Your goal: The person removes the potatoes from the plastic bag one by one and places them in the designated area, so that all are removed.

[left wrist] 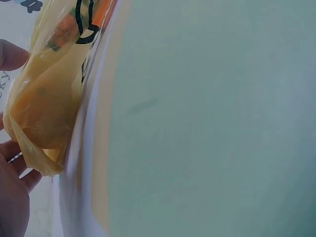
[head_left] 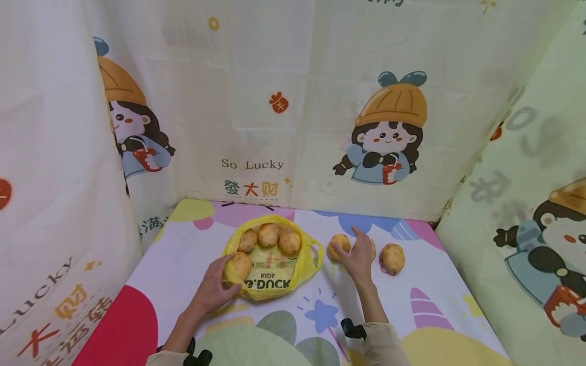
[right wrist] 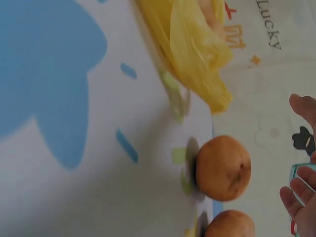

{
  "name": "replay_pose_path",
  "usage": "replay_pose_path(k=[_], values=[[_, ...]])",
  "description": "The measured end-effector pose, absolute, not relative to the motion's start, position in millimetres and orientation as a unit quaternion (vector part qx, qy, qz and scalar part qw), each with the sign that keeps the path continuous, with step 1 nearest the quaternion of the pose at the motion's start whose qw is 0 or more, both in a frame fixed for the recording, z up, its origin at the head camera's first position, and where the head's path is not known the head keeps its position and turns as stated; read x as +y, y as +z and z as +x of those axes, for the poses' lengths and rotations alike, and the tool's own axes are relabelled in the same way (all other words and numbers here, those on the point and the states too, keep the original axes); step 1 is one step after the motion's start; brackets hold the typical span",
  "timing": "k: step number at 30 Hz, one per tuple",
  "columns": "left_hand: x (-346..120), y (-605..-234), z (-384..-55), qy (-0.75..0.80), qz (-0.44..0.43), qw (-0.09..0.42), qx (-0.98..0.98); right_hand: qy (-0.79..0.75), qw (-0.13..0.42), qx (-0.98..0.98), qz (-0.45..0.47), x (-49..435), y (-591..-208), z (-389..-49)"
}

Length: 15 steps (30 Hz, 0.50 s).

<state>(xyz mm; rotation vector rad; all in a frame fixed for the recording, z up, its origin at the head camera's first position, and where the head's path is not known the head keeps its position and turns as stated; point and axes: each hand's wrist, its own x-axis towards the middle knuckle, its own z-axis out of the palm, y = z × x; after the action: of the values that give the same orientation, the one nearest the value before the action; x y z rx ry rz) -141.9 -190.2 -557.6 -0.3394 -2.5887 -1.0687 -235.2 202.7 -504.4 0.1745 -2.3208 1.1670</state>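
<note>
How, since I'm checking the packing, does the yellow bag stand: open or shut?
Open: the head view shows the yellow bag with its mouth spread wide, leaving four potatoes visible inside.

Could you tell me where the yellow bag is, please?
In the head view, the yellow bag lies left of centre, between the left hand and loose potatoes.

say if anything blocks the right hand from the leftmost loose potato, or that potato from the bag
Nothing visible stands between the right hand and the potato. On the way to the bag, only its own handle lies between, left of the potato.
</note>
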Motion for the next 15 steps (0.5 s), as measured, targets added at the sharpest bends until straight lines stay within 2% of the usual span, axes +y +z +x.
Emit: replay_pose_path(k=[15], values=[[-192.6,-560.8,-142.4,-0.379,-0.123,0.169,-0.902,0.424,0.221,-0.869,0.128,158.0,-504.6,-240.1]])
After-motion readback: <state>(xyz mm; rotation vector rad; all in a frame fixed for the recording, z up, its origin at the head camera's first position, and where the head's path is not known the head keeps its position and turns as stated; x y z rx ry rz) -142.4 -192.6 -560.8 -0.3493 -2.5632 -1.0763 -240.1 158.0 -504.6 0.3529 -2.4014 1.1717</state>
